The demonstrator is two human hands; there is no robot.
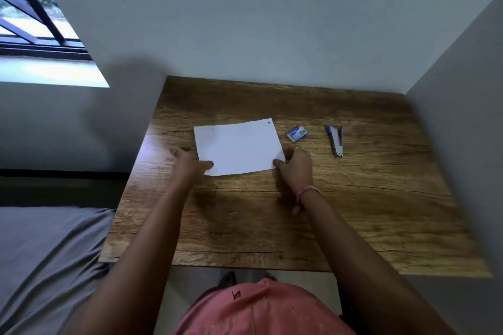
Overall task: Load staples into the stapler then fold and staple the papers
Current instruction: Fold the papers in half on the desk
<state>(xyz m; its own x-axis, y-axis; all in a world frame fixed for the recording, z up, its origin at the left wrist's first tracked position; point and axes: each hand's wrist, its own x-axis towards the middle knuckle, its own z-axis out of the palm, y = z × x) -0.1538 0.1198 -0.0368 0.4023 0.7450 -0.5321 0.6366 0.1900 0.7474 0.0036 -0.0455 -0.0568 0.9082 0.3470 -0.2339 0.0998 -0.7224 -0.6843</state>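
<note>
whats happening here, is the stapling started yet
Not yet. A person at a wooden table holds a white paper by its near corners, left hand on one, right hand on the other. The small staple box and the stapler lie untouched to the right.

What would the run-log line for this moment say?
left hand: holds paper near-left corner | right hand: holds near-right corner | stapler, staple box: untouched on table, right of paper
</note>
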